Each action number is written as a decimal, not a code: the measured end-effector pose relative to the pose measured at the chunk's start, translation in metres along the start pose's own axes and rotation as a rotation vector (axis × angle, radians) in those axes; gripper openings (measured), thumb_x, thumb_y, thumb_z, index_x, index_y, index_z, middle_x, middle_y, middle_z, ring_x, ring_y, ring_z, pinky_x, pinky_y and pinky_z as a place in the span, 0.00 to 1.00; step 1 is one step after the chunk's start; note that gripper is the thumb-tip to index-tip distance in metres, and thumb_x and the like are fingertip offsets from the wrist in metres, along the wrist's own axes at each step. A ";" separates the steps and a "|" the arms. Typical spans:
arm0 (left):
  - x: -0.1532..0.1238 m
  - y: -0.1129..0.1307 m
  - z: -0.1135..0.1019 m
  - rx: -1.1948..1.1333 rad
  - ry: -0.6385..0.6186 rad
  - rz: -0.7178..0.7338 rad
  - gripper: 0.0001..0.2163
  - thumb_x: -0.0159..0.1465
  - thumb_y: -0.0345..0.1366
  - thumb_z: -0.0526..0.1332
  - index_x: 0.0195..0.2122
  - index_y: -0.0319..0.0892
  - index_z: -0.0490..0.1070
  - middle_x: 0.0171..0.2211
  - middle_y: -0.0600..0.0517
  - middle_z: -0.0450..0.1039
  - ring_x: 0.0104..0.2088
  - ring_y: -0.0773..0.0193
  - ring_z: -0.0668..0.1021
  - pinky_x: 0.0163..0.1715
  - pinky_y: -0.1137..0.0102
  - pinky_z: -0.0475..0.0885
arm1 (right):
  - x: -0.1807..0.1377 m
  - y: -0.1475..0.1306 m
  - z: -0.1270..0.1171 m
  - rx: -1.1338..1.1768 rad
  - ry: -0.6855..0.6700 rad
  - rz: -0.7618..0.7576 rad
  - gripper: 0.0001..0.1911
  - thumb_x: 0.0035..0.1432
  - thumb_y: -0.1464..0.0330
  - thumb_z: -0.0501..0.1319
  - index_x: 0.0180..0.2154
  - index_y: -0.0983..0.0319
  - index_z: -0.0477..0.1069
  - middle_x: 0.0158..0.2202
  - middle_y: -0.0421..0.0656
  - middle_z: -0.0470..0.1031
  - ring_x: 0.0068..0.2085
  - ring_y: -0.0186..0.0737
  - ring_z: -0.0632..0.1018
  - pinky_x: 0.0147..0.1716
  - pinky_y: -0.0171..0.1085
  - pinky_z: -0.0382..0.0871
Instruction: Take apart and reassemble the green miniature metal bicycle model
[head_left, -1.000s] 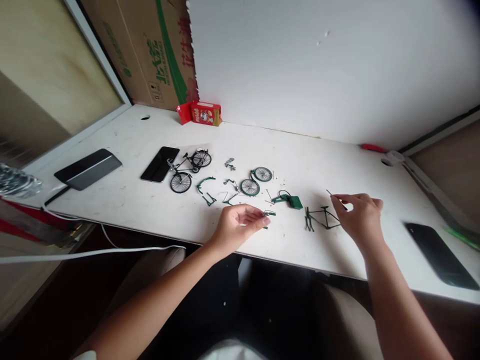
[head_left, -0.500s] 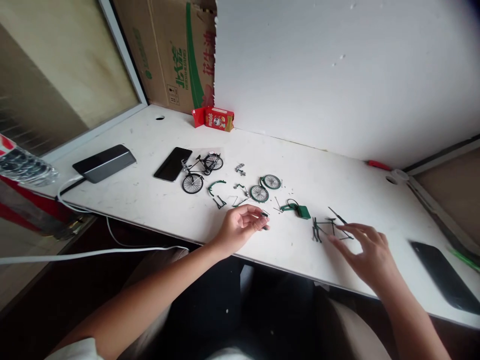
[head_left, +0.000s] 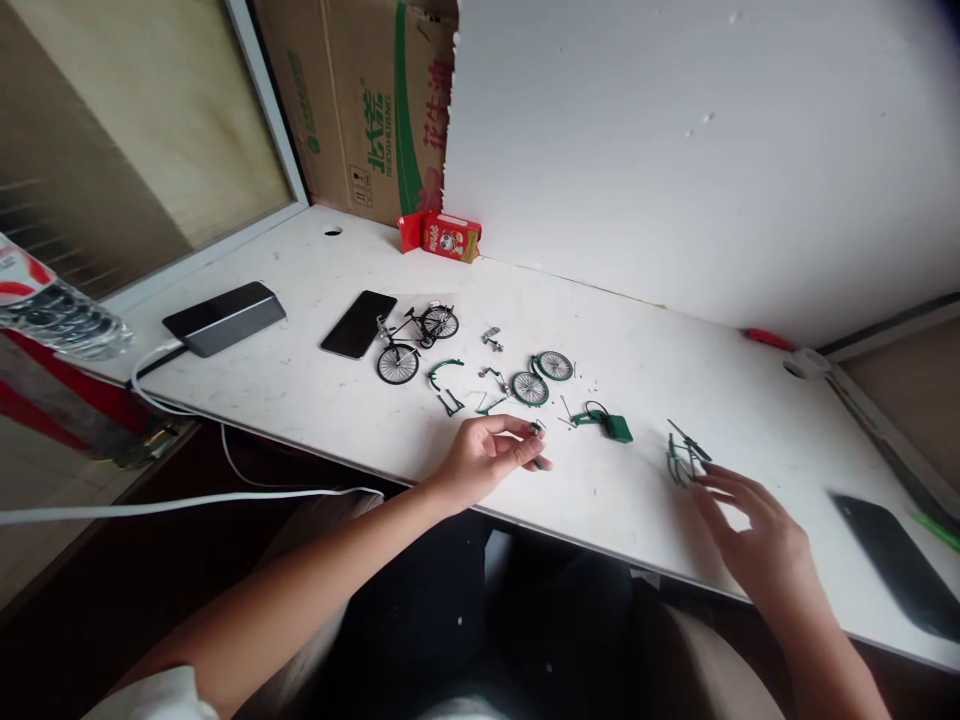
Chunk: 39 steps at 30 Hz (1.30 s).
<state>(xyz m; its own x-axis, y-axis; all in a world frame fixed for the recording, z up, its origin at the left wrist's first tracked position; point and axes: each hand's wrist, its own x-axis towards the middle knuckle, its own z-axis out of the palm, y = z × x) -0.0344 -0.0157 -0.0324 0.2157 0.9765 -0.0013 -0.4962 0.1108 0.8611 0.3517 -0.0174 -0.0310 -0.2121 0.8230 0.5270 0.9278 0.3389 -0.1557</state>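
My left hand (head_left: 491, 460) is closed above the front of the table, pinching a small dark part (head_left: 537, 428) too small to name. On the right, my right hand (head_left: 750, 515) grips a small green model bicycle frame (head_left: 681, 465) between thumb and fingers, its far end partly hidden by them. A thin dark screwdriver-like tool (head_left: 690, 440) lies just behind the frame. Between the hands are a green box-shaped piece (head_left: 619, 428) with a thin arm and two small spoked wheels (head_left: 530, 388). Green curved fenders (head_left: 442, 370) lie left of the wheels.
An assembled black model bicycle (head_left: 416, 340) stands beside a phone (head_left: 360, 324). Further left are a dark device (head_left: 225, 318) and a water bottle (head_left: 64, 315). A red carton (head_left: 450, 238) sits at the back. Another dark phone-like slab (head_left: 900, 560) lies far right.
My right hand has closed on the green frame and moved it slightly right, turning it. My left hand stays in nearly the same place with its small part. The view has shifted slightly.
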 end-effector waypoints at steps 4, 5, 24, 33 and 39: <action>-0.005 0.009 -0.004 0.045 -0.003 0.007 0.17 0.62 0.44 0.78 0.41 0.34 0.81 0.38 0.45 0.82 0.37 0.54 0.89 0.41 0.65 0.81 | 0.011 -0.027 -0.020 0.050 0.053 0.059 0.12 0.73 0.57 0.62 0.44 0.56 0.81 0.53 0.50 0.85 0.48 0.56 0.88 0.47 0.51 0.83; -0.006 0.012 -0.006 0.068 -0.001 0.007 0.17 0.62 0.44 0.78 0.41 0.34 0.81 0.37 0.45 0.83 0.37 0.54 0.89 0.41 0.65 0.81 | 0.015 -0.038 -0.024 0.069 0.059 0.050 0.09 0.73 0.59 0.63 0.45 0.54 0.80 0.54 0.50 0.85 0.51 0.58 0.87 0.50 0.53 0.82; 0.005 0.018 -0.033 0.012 -0.035 0.001 0.16 0.60 0.43 0.80 0.41 0.36 0.84 0.35 0.47 0.84 0.32 0.61 0.85 0.39 0.66 0.78 | 0.068 -0.152 0.023 0.446 -0.200 -0.377 0.14 0.72 0.74 0.64 0.56 0.56 0.73 0.65 0.54 0.75 0.66 0.56 0.76 0.61 0.61 0.77; 0.003 0.018 -0.034 -0.061 -0.088 -0.041 0.15 0.61 0.44 0.80 0.40 0.38 0.85 0.35 0.47 0.83 0.31 0.64 0.83 0.37 0.66 0.79 | 0.056 -0.151 0.029 0.548 -0.280 -0.319 0.12 0.74 0.72 0.61 0.56 0.56 0.73 0.63 0.54 0.75 0.62 0.54 0.78 0.59 0.58 0.79; 0.003 0.018 -0.034 -0.003 -0.102 -0.052 0.15 0.63 0.45 0.78 0.44 0.39 0.87 0.37 0.45 0.84 0.32 0.63 0.82 0.40 0.65 0.78 | 0.057 -0.150 0.023 0.433 -0.229 -0.335 0.15 0.72 0.74 0.63 0.57 0.55 0.72 0.64 0.54 0.73 0.62 0.56 0.77 0.59 0.61 0.77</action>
<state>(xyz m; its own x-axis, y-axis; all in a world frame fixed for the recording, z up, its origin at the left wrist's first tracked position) -0.0708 -0.0046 -0.0342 0.3254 0.9455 0.0062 -0.4848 0.1612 0.8596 0.1932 -0.0112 0.0033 -0.5772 0.7001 0.4203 0.5997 0.7128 -0.3636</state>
